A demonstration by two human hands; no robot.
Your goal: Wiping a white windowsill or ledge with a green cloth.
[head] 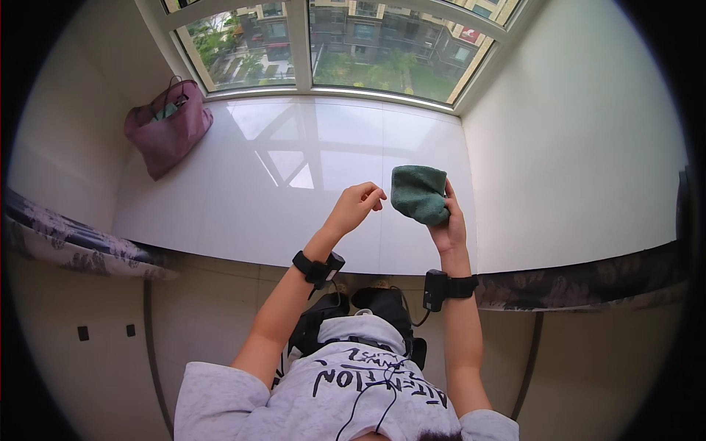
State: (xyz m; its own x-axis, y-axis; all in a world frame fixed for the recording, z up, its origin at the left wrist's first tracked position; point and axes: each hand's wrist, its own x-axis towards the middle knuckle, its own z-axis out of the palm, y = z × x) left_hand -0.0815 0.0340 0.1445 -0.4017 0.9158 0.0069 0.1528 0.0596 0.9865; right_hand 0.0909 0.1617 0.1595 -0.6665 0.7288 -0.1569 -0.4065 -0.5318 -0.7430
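A folded dark green cloth, towel-like in texture, is held in my right hand. The thumb presses on its right side, and some fingers are hidden behind it. Just left of the cloth, a small gap away, is my left hand with its fingers curled in and nothing visible in them. Both hands are over the glossy white window ledge.
A mauve tote bag with things inside stands at the ledge's left end. The window lies beyond, and a white wall closes the right side. Patterned curtains hang at both sides. Wrist straps carry cabled devices.
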